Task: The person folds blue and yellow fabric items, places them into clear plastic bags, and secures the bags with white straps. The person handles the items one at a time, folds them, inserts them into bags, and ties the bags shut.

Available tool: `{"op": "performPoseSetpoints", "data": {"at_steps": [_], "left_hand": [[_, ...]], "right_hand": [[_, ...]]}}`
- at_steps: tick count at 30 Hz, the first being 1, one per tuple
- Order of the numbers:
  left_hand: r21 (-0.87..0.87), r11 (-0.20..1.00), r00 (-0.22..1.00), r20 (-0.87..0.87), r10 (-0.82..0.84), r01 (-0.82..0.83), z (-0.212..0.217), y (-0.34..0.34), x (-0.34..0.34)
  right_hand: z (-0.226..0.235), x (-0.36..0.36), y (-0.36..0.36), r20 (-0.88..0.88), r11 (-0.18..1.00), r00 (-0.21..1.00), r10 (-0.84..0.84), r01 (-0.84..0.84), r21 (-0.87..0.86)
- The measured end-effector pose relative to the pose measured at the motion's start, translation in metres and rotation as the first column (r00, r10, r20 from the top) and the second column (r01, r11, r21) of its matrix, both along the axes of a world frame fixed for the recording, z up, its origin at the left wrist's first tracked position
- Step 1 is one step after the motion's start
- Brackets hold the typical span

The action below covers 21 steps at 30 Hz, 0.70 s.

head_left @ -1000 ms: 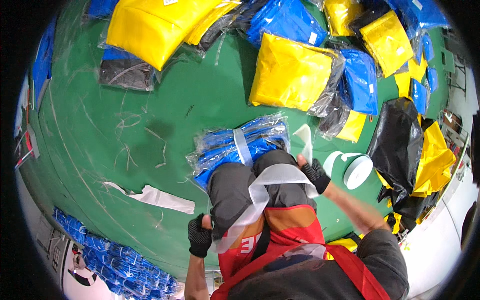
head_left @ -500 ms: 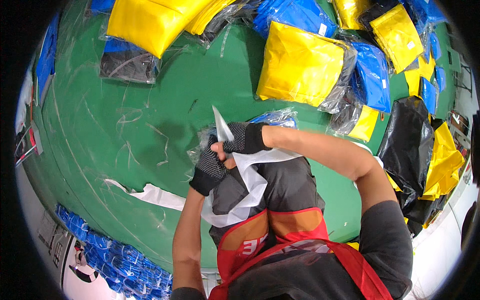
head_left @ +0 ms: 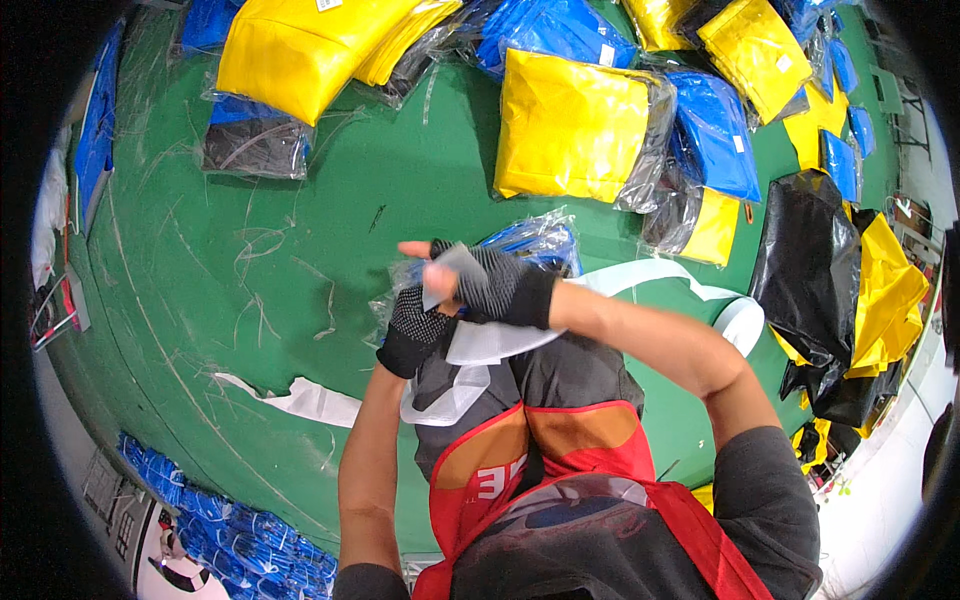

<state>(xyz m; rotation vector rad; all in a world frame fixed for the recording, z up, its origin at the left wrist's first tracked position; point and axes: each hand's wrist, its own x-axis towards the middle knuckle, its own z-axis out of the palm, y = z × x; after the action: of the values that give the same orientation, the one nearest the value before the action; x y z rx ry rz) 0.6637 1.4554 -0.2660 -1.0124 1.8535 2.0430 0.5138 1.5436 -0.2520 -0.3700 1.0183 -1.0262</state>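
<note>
Both my hands, in dark dotted fingerless gloves, meet above my lap. My left hand [head_left: 415, 325] is closed around white strip material, its fingers partly hidden behind the right. Pinched in my right hand [head_left: 500, 285], index finger stretched out, is the end of a white strip [head_left: 500, 343]; the thumb is blurred. A loop of the strip hangs over my thigh. To the right, a white band [head_left: 650, 270] runs to a roll [head_left: 741, 324] beside my right elbow. Just behind the hands lies a blue bundle in clear plastic [head_left: 540, 240], partly covered by them.
Folded yellow packs [head_left: 575, 125] and blue packs [head_left: 715, 135] in clear plastic lie along the far side of the green surface [head_left: 200, 290]. A torn white strip [head_left: 310, 400] lies at left. Black sheeting [head_left: 805, 270] and yellow sheeting [head_left: 890, 300] are heaped at right. Blue bundles [head_left: 230, 530] sit lower left.
My right hand has swung over the left, and its index finger now points out to the left. The white tip that stood up is folded down. The band and roll at right show more.
</note>
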Motion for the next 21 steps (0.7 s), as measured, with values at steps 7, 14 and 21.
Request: {"op": "performPoseSetpoints", "data": {"at_steps": [7, 14, 21], "left_hand": [[-0.089, 0.995, 0.992, 0.119, -0.033, 0.043, -0.01, -0.004, 0.004], [-0.35, 0.885, 0.918, 0.355, -0.178, 0.307, -0.052, -0.009, 0.011], [-0.251, 0.76, 0.797, 0.279, -0.536, 0.6, -0.066, -0.034, -0.008]], "right_hand": [[0.07, 0.005, 0.193, -0.086, 0.937, 0.938, 0.336, -0.342, -0.075], [0.071, -0.062, 0.206, -0.93, 0.931, 0.046, 0.366, -0.025, 0.365], [-0.162, -0.03, 0.013, -0.809, 0.753, 0.297, 0.507, -0.61, 0.248]]}}
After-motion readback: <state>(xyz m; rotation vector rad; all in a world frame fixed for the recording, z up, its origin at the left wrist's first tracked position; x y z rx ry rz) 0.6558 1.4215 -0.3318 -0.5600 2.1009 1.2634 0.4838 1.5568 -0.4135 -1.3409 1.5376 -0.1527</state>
